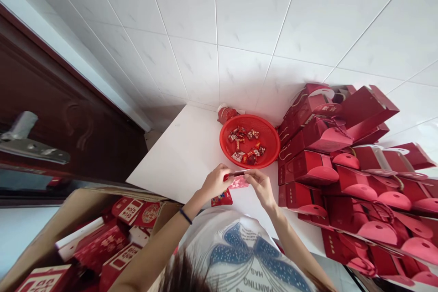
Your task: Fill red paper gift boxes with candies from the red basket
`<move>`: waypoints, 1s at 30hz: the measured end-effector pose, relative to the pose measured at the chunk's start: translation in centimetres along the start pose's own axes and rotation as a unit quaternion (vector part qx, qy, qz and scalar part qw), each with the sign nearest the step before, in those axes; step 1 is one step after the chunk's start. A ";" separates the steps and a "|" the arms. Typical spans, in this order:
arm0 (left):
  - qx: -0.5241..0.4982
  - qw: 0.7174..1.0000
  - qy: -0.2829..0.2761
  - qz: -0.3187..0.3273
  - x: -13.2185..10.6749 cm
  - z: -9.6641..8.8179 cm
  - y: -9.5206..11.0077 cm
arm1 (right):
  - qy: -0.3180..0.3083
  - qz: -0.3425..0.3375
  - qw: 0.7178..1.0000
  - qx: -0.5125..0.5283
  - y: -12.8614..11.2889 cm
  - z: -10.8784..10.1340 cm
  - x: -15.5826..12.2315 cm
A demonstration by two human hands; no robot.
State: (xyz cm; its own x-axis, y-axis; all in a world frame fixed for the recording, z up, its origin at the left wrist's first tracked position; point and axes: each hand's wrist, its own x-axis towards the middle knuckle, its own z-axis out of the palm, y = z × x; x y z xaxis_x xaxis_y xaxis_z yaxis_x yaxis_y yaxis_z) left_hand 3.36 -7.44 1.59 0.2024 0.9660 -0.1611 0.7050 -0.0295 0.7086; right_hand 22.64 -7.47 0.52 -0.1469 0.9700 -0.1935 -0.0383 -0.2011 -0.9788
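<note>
My left hand and my right hand meet over the white table, both pinching the ends of a small red card or flat packet. A pink piece lies just below it and another red packet sits under my left wrist. Just beyond my hands stands a round red basket with several wrapped sweets inside.
A big stack of red gift boxes with rope handles fills the table's right side. A cardboard carton with red and white packs sits at lower left. A dark wooden door with a metal handle is on the left; white tiled wall behind.
</note>
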 end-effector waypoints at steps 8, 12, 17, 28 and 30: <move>-0.181 0.983 0.040 0.011 -0.2 -0.3 3.9 | -0.107 -0.021 0.994 -0.001 -2.1 1.8 -1.0; -0.266 0.962 0.047 -0.027 -0.3 -1.1 4.1 | -0.057 0.021 0.996 0.062 -2.3 0.9 -0.6; -0.331 0.943 0.027 -0.041 -0.7 -1.4 3.1 | -0.013 0.048 0.987 0.151 -2.1 -0.2 -0.8; -0.247 0.963 0.103 0.037 -0.4 0.8 1.1 | -0.007 -0.010 1.000 -0.019 -2.8 -4.1 0.4; -0.166 0.974 0.145 0.058 -0.2 1.8 -0.5 | 0.066 -0.025 0.997 0.013 -2.7 -5.1 0.4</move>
State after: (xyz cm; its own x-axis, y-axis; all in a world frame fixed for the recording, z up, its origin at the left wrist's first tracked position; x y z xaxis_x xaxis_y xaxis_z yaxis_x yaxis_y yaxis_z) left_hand 4.20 -8.07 0.05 0.0327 0.9945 0.0997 0.4199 -0.1042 0.9016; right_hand 27.70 -5.85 2.70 -0.0132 0.9881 -0.1529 -0.0685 -0.1535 -0.9858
